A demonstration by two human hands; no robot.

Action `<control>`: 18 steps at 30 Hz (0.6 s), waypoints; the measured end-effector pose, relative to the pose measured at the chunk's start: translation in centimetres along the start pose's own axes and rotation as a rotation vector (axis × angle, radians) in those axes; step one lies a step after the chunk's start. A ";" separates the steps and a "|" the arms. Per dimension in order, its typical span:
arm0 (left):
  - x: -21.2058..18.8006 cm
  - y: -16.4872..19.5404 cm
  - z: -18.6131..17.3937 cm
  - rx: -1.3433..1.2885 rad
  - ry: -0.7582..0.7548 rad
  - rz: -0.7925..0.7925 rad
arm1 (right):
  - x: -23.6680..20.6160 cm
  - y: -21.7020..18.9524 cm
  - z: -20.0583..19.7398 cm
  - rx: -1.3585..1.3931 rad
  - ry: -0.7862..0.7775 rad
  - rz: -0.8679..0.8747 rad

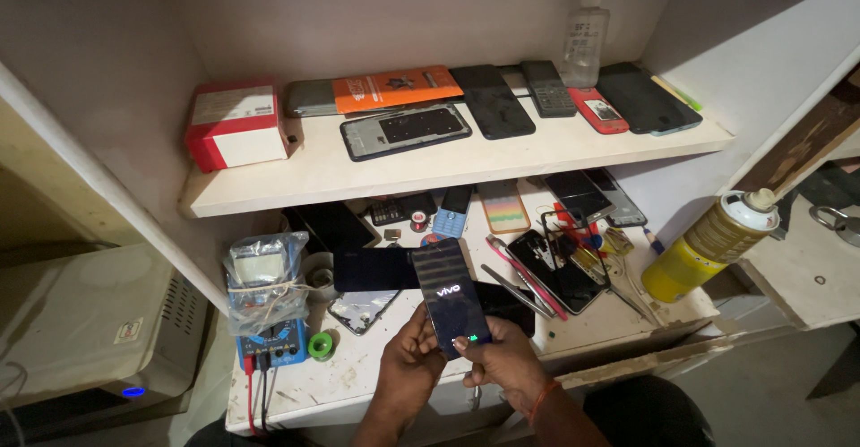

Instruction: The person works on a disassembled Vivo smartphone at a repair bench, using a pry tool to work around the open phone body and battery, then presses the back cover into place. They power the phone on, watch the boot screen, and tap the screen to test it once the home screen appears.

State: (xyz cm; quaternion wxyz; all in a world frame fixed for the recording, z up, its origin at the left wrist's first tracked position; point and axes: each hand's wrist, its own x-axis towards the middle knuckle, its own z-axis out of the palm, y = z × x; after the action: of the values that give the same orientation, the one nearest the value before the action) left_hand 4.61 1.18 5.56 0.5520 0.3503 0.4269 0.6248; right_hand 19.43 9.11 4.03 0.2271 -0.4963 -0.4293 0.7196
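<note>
Both hands, the left hand (408, 357) and right hand (502, 362), are pinching the black phone (451, 299) above the messy table (358, 380), and it might be slipping down onto the tools.

Lit phone screen (451, 299); red-white box (236, 125) on shelf.

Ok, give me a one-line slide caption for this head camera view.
Both hands, left hand and right hand, hold a dark smartphone over a cluttered repair bench.

The smartphone (451, 296) has its lower end hidden behind both thumbs. A yellow spray can (708, 245) covers the worktop (358, 384) corner. The grey box (81, 322) is cut off at the left edge.
</note>
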 end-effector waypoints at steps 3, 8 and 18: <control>0.1 -0.1 0.0 -0.006 0.024 -0.032 | 0.0 0.0 0.0 -0.016 0.018 0.006; 0.0 0.4 0.1 0.027 -0.008 -0.024 | 0.0 0.0 -0.1 -0.023 0.005 0.008; -0.1 0.5 0.3 0.044 0.039 -0.066 | -0.1 -0.2 0.0 -0.035 0.021 0.015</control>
State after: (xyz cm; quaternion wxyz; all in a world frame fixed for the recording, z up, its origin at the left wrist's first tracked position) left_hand 4.74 1.10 6.17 0.5560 0.3359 0.4628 0.6033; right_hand 19.48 9.13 4.27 0.2174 -0.5110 -0.4354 0.7085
